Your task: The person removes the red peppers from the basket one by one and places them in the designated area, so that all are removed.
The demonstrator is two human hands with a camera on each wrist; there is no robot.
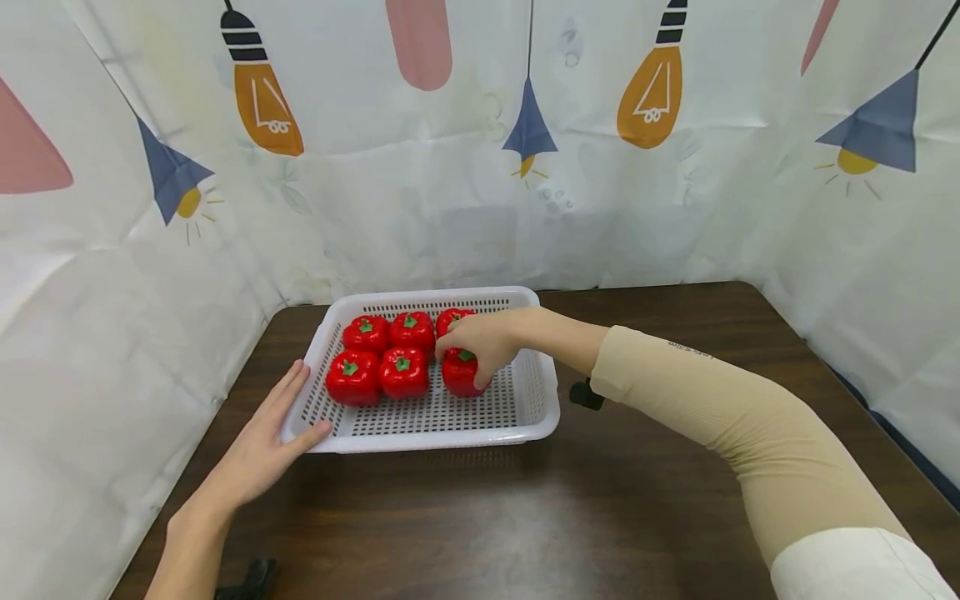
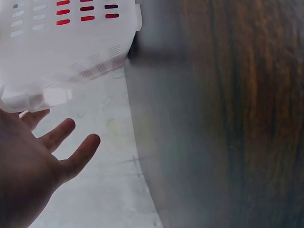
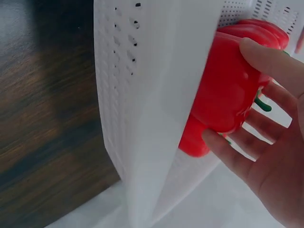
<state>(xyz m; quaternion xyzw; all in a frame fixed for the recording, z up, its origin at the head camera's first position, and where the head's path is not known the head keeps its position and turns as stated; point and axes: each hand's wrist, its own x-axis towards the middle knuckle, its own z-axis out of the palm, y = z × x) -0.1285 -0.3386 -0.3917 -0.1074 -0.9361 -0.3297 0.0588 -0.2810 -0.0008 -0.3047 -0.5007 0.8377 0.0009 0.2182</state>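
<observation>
A white perforated plastic basket (image 1: pixel 427 440) holds several glossy red bell peppers with green stems, grouped in two rows. My right hand (image 1: pixel 487 337) reaches in from the right and grips a red bell pepper (image 1: pixel 461 375) in the front row, thumb on its near side. In the right wrist view, the fingers curve around this bell pepper (image 3: pixel 225 85), and its green stem faces the palm. At the basket's left end, my left hand (image 1: pixel 262 442) has its fingers spread along the rim, the thumb at the front corner. Beside the gripped pepper sits another bell pepper (image 1: pixel 404 372).
The basket stands on a dark brown wooden table (image 1: pixel 480 517), toward its back edge. A white curtain (image 1: pixel 480 225) with lamp prints hangs behind and on both sides. A small black object (image 1: pixel 587 395) lies right of the basket, partly behind the right forearm.
</observation>
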